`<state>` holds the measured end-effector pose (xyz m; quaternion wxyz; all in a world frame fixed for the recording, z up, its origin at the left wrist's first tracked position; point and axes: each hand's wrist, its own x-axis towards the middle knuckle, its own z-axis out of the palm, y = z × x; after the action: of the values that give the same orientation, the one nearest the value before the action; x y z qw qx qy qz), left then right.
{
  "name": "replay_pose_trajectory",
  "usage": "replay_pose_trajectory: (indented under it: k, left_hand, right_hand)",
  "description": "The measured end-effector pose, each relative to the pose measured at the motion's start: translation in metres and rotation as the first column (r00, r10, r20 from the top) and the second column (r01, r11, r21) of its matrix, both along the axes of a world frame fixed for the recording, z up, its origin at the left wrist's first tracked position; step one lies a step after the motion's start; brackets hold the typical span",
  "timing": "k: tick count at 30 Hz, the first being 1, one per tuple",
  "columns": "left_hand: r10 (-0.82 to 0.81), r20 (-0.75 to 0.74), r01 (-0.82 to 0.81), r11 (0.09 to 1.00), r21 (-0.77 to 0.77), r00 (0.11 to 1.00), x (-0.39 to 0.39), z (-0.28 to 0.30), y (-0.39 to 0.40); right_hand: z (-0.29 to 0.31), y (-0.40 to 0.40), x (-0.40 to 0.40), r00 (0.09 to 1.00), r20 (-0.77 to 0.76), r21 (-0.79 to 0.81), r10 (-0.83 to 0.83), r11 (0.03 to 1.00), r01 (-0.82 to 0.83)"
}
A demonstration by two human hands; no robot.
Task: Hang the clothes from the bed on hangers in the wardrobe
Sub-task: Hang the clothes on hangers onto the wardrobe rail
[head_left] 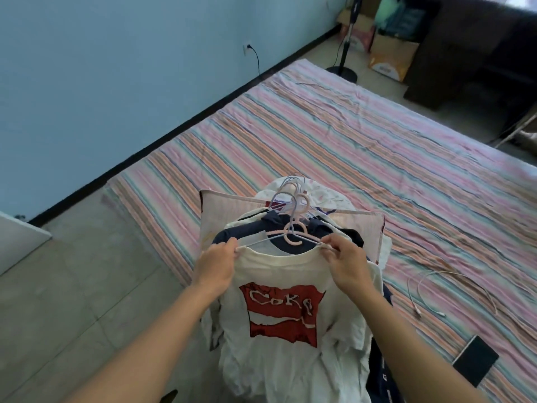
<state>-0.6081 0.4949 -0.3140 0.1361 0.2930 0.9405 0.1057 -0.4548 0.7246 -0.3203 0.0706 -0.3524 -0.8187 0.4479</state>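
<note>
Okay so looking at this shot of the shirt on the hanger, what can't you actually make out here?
Head view only:
- The wardrobe: not in the frame.
- Garments beneath the white Coke T-shirt: mostly covered by it, so their count is unclear.
- Pink hanger: its shoulders are inside the shirt, its ends under the left hand and right hand.
- Dark flat object on the bed: unidentifiable.
- Boxes far back: print too small.

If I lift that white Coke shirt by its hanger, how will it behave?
The white T-shirt looks thin and creased, so it will likely drape limply. The pink hanger seems slim, so probably light. Both hands pinch the shoulders; released, it might slide.
</note>
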Motion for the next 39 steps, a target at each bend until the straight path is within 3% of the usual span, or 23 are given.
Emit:
replay_pose_trajectory:
  k: [6,11,22,30,39]
  left_hand:
    - [0.166,0.053,-0.173,0.958,0.228,0.985,0.041,0.059,-0.079]
    - [0.217,0.037,-0.214,0.895,0.392,0.975,0.079,0.122,-0.153]
    - [0.366,0.052,-0.32,0.724,0.612,0.929,0.18,0.254,-0.302]
    - [0.515,-0.054,-0.319,0.607,0.728,0.856,0.241,0.313,-0.378]
    - [0.66,-0.108,-0.351,0.522,0.777,0.743,0.296,0.352,-0.43]
  right_hand:
    - [0.073,-0.056,0.022,0.973,-0.103,0.163,0.206,0.968,-0.188]
    - [0.138,-0.105,0.038,0.927,-0.198,0.281,0.32,0.924,-0.259]
    - [0.251,-0.222,0.079,0.793,-0.316,0.286,0.52,0.85,-0.443]
    - [0.314,-0.29,0.082,0.606,-0.417,0.343,0.677,0.735,-0.585]
    - [0.361,-0.365,0.042,0.304,-0.43,0.415,0.85,0.485,-0.77]
